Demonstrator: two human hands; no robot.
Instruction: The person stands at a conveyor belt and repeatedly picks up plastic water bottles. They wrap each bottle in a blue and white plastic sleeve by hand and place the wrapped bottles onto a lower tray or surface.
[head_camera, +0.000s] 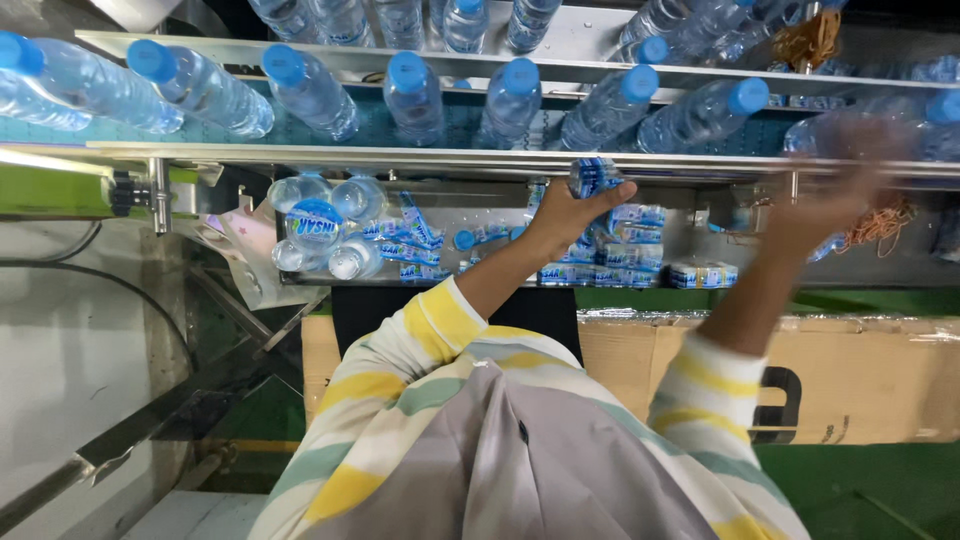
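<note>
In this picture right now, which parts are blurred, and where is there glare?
In the head view, the right hand is smeared by motion blur, so its fingers cannot be told apart; the left hand, holding a small roll of labels, is sharp; the bottles on the conveyor carry soft highlights, and glare brightens the rail at the far left.

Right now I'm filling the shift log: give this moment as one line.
left hand: holds label bundle | right hand: blurred, at bottle on conveyor | label stacks on shelf
</note>
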